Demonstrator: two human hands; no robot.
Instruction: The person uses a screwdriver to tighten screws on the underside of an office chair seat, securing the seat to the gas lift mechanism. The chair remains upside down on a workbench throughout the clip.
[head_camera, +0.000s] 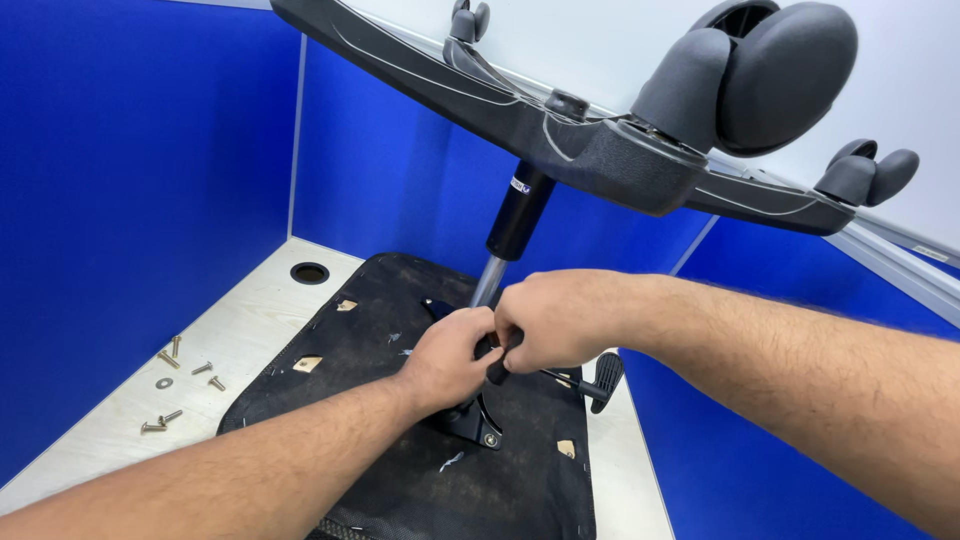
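Office chair seat (400, 470), black and lying upside down on the pale worktop (250, 330), sits right in front of you with its underside facing up, which puts the metal mechanism plate (478, 425) within easy reach. From that plate the gas lift column (515, 220) rises to the five-arm wheeled base (560, 130), whose castors (770, 70) hang above your view. Your left hand (450, 360) is curled closed over the mechanism at the foot of the column, steadying it. Your right hand (555, 320) is closed around a dark-handled tool (497, 372), held just beside the left; its tip is hidden, so you cannot tell what it engages. The adjustment lever (600, 380) sticks out to the right. Loose screws (180, 385) lie grouped at the left, well apart from the seat.
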